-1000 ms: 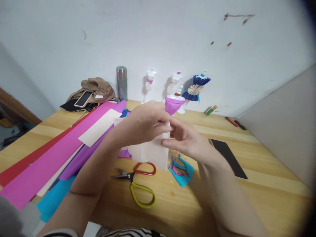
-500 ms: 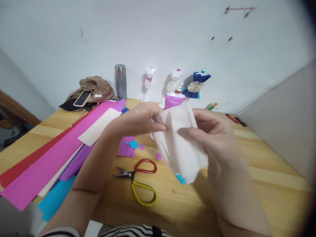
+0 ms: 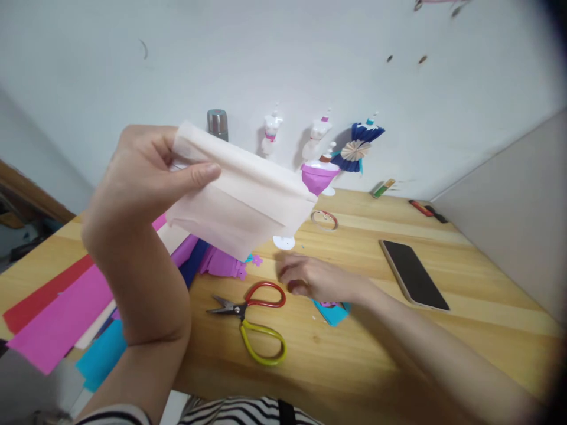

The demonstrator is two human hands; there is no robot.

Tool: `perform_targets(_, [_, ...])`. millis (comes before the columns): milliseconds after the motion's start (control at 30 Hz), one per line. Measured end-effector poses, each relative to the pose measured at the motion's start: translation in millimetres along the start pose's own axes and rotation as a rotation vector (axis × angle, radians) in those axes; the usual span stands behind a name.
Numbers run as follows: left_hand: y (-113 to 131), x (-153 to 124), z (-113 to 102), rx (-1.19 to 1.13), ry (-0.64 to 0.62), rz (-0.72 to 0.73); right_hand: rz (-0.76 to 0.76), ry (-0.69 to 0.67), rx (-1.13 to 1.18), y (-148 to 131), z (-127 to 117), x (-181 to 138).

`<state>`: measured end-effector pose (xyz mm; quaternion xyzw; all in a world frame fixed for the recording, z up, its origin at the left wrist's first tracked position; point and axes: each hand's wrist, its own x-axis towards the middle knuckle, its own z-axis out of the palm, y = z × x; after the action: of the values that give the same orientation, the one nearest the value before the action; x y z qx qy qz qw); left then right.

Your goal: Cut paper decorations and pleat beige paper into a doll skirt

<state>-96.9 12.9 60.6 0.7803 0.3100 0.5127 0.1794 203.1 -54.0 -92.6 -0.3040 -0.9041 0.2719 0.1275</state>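
One pale sheet (image 3: 241, 198) hangs above the table (image 3: 367, 366), left of centre, its left end pinched by the left hand (image 3: 144, 177), perhaps to keep it clear of the near scissors (image 3: 240, 310), while the right hand (image 3: 316, 278) curls low to their far right, its grip unclear.

1. Sheet (image 3: 248, 198): plain pinkish white.
2. Scissors (image 3: 240, 310): one handle loop red, the other yellow, blades grey.
3. Counter (image 3: 349, 366): yellowish-brown wood, streaked with lighter and darker grain.
4. Paper strips (image 3: 66, 319): red, magenta, cream, purple, dark blue and bright blue.
5. Flower cutout (image 3: 257, 260): purple.
6. Wrap (image 3: 319, 180) on the nearest dress form (image 3: 319, 166): purple over white.
7. Pleated outfit (image 3: 362, 131): dark blue.
8. Rosette (image 3: 355, 150): cream.
9. Phone (image 3: 416, 274): black screen, pale gold edge.
10. Clothing (image 3: 230, 412): black and white stripes.
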Motion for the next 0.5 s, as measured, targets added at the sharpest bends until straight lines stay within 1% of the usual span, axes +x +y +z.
perform_targets(100, [2,-1,-2,0.025,0.011,-0.008,0.046,0.014,0.068,5,-3,-19])
perform_targets(167, [4,0,-2,0.039,0.023,-0.021,0.143,0.096,0.147,8,-10,-33])
perform_targets(233, [7,0,-1,0.040,0.028,-0.029,0.243,0.168,0.164,11,-12,-45])
perform_targets(300, [10,-1,-1,0.052,0.023,-0.043,0.276,0.135,0.112,11,-8,-53])
perform_targets(400, [14,-4,-3,0.144,0.050,-0.106,0.249,0.027,-0.006,6,-2,-61])
perform_targets(500, [15,-7,-7,0.235,0.116,-0.140,0.271,-0.029,-0.091,0,-9,-69])
